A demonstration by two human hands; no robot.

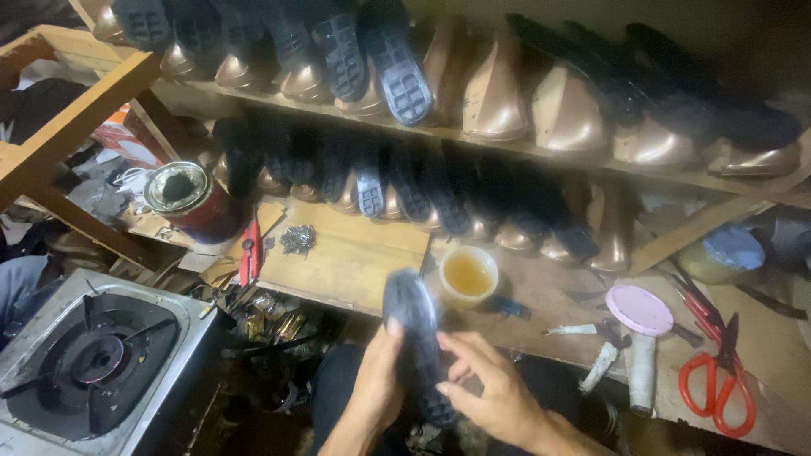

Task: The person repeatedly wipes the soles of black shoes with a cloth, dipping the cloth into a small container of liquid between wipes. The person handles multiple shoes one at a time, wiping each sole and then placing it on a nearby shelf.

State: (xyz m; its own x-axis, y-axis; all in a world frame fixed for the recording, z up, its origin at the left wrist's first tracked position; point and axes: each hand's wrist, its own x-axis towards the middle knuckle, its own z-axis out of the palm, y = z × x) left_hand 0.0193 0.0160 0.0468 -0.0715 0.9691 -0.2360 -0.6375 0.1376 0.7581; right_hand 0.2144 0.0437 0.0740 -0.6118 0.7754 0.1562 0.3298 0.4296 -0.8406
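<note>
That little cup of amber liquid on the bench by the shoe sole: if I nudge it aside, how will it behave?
The cup is open-topped and looks nearly full, so even a gentle push would probably slosh liquid over the rim. It looks small and light, so it may slide or tip rather than stay put. It stands near the bench edge, just above the sole held in both hands, so a spill could reach it.

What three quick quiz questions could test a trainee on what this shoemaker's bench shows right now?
1. True or false: both hands grip the dark shoe sole.
2. What colour are the scissors handles: A red, B blue, C green?
3. What stands on the bench just behind the sole?

Key:
1. True: left hand and right hand both hold it.
2. A.
3. A small cup of amber liquid.
</note>
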